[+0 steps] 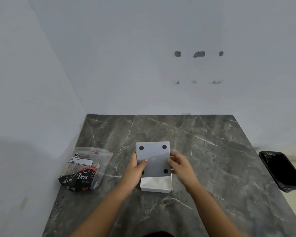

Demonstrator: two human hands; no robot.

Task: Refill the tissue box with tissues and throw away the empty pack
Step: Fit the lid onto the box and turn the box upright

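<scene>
A white tissue box (156, 186) lies upside down on the dark marble table (212, 159), its open near end showing white inside. Its flat grey bottom panel (154, 158), with round black feet at the corners, is slid partly away from me. My left hand (135, 170) grips the panel's left edge with the thumb on top. My right hand (180, 165) holds its right edge. A clear and black tissue pack (85, 170) marked "Dove" lies to the left, apart from both hands.
A bin lined with a black bag (282, 171) stands on the floor past the table's right edge. White walls close off the far side and the left side of the table.
</scene>
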